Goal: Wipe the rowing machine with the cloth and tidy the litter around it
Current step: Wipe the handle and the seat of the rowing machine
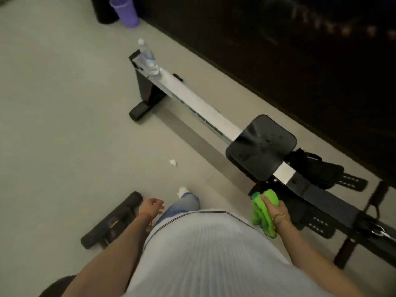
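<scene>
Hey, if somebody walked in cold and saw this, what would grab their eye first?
Probably the bright green cloth, gripped in the right hand beside the rowing machine's footrests. Next, the long silver rail running diagonally to the black seat, with a clear water bottle standing at its far end. A white scrap of litter lies on the pale floor.

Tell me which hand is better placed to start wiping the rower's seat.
Right. The right hand already grips the green cloth and hangs just beside the black seat; the left hand is empty, farther away.
</scene>
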### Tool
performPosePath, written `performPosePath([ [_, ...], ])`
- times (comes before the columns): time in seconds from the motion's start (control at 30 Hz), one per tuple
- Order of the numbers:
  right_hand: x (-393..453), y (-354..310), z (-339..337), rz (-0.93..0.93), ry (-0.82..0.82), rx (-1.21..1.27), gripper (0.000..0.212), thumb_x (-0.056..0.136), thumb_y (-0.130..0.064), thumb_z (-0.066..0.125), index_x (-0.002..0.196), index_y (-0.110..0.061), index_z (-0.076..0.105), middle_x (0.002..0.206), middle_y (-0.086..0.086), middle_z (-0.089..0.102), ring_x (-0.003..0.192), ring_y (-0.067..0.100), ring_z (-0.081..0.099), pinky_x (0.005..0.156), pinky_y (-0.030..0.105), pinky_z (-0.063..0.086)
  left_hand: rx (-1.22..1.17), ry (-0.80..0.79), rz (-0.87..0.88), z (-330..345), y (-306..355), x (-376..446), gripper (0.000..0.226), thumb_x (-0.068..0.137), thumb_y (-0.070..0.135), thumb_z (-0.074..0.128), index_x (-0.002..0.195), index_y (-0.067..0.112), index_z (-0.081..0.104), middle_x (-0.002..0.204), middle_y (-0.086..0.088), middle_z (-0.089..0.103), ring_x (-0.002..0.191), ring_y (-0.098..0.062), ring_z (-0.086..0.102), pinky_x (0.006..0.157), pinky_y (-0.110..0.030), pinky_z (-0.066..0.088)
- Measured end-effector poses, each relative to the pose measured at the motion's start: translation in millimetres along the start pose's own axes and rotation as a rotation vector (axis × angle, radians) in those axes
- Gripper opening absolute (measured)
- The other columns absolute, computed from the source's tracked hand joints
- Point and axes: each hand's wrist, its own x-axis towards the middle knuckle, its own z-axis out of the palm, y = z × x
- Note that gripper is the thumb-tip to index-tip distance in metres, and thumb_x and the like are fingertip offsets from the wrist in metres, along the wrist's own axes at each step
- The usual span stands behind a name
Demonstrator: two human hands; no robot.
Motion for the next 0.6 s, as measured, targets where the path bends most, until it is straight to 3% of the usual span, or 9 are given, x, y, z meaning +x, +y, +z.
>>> performPosePath([
  [0.13, -2, -101, 56, -0.202, -0.091, -0.171, 0.065, 0.077, -0.051, 0.069, 0.121, -0.007, 0.053, 0.124, 0.021, 0.058, 0.113, 0.037, 0.056, 0.094, 0.037, 0.043, -0.183, 0.069, -0.099, -36, -37, 8, 0.028, 0.095, 0.013, 0.052, 0.111, -0.008, 0.063, 0.103, -0.014, 0.065, 0.077, -0.020, 0.059, 0.075, -0.024, 0.044],
  [0.23, -6, -155, 106, -0.283, -0.145, -0.314, 0.069, 0.076, -0.056, 0.068, 0.125, -0.010, 0.052, 0.128, 0.020, 0.057, 0.115, 0.037, 0.055, 0.098, 0.038, 0.043, -0.298, 0.109, -0.211, -67, -69, 25, 0.027, 0.092, 0.015, 0.057, 0.110, -0.001, 0.069, 0.120, -0.015, 0.066, 0.112, -0.029, 0.059, 0.097, -0.027, 0.041],
  [0.3, -10, -182, 139, -0.342, -0.179, -0.376, 0.069, 0.074, -0.055, 0.070, 0.124, -0.010, 0.053, 0.127, 0.020, 0.058, 0.113, 0.037, 0.055, 0.100, 0.043, 0.043, -0.430, 0.161, -0.273, -86, -86, 39, 0.026, 0.091, 0.013, 0.060, 0.108, -0.003, 0.069, 0.122, -0.020, 0.065, 0.117, -0.033, 0.058, 0.104, -0.034, 0.043],
  [0.37, -14, -205, 166, -0.354, -0.182, -0.430, 0.067, 0.078, -0.049, 0.070, 0.128, -0.008, 0.051, 0.129, 0.023, 0.055, 0.117, 0.039, 0.052, 0.102, 0.042, 0.041, -0.472, 0.179, -0.305, -103, -83, 41, 0.022, 0.091, 0.013, 0.058, 0.102, -0.001, 0.071, 0.112, -0.018, 0.068, 0.103, -0.025, 0.063, 0.091, -0.023, 0.048],
  [0.4, -14, -214, 177, -0.344, -0.179, -0.452, 0.067, 0.080, -0.045, 0.069, 0.130, -0.006, 0.049, 0.131, 0.024, 0.053, 0.120, 0.040, 0.050, 0.101, 0.041, 0.039, -0.494, 0.174, -0.312, -110, -81, 45, 0.018, 0.092, 0.011, 0.056, 0.092, 0.001, 0.071, 0.097, -0.018, 0.068, 0.085, -0.018, 0.065, 0.073, -0.014, 0.050],
  [0.47, -12, -226, 195, -0.318, -0.180, -0.498, 0.068, 0.081, -0.044, 0.069, 0.132, -0.005, 0.047, 0.134, 0.025, 0.050, 0.122, 0.041, 0.048, 0.101, 0.041, 0.038, -0.575, 0.163, -0.326, -126, -68, 55, 0.021, 0.093, 0.002, 0.050, 0.077, 0.002, 0.062, 0.070, -0.012, 0.056, 0.045, -0.007, 0.057, 0.038, -0.009, 0.041],
  [0.53, -14, -241, 210, -0.302, -0.189, -0.540, 0.069, 0.080, -0.045, 0.070, 0.130, -0.004, 0.048, 0.133, 0.025, 0.051, 0.119, 0.040, 0.049, 0.099, 0.041, 0.038, -0.612, 0.177, -0.339, -145, -52, 71, 0.016, 0.094, 0.003, 0.050, 0.091, -0.006, 0.063, 0.066, -0.009, 0.053, 0.039, -0.010, 0.051, 0.031, -0.012, 0.038],
  [0.6, -7, -259, 226, -0.242, -0.205, -0.524, 0.063, 0.083, -0.038, 0.069, 0.129, 0.002, 0.049, 0.130, 0.025, 0.054, 0.111, 0.037, 0.053, 0.092, 0.038, 0.040, -0.631, 0.190, -0.323, -165, -35, 92, 0.021, 0.094, 0.010, 0.051, 0.106, -0.004, 0.063, 0.073, -0.009, 0.059, 0.051, -0.014, 0.053, 0.040, -0.017, 0.044],
])
